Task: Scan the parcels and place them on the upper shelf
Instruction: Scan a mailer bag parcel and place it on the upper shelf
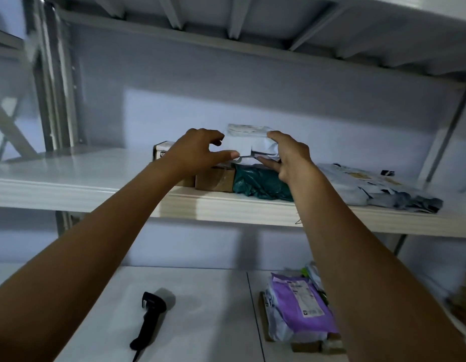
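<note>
White parcel (pixel 246 143): lies crosswise atop box (pixel 213 180) and green bag (pixel 258 184) on upper shelf (pixel 70 189), between hands; left hand (pixel 200 152) and right hand (pixel 289 155) each pinch one end, equally near.

The upper shelf (pixel 70 168) bears cardboard boxes (pixel 213 180), a green bag (pixel 258 184) and grey mailers (pixel 370 189).

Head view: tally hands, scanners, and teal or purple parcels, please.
Hands: 2, left hand and right hand, both holding a white parcel
Scanner: 1
Teal parcel: 1
Purple parcel: 1
Total: 5
</note>
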